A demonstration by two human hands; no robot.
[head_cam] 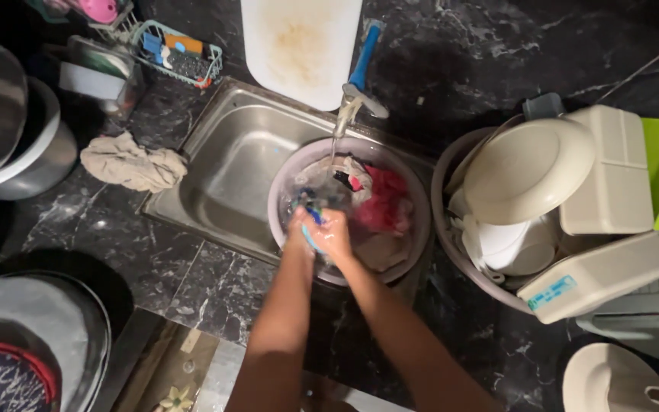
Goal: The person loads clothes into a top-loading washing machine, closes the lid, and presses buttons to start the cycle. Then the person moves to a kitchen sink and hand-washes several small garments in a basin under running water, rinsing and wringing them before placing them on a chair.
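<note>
head view: left hand (pixel 301 226) and right hand (pixel 337 235) meet over a round basin (pixel 413 236) in the steel sink (pixel 223 164), fingers of both clamped together on a small blue-and-white cloth (pixel 312 226) under the running tap (pixel 354 95). red cloth (pixel 383 198) lies soaking beside it. judged: wet fabric, soft, limp, slippery, heavier soaked; best gripped bunched. a stack of pale dishes (pixel 528 172) sits right on the dark desk (pixel 154 267).

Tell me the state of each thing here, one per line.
Tap: running, water falling into the basin.
Basin: in the sink, holding wet cloths.
Left hand: closed on a blue item.
Right hand: closed on the same item.
Beige rag: crumpled on the counter.
</note>
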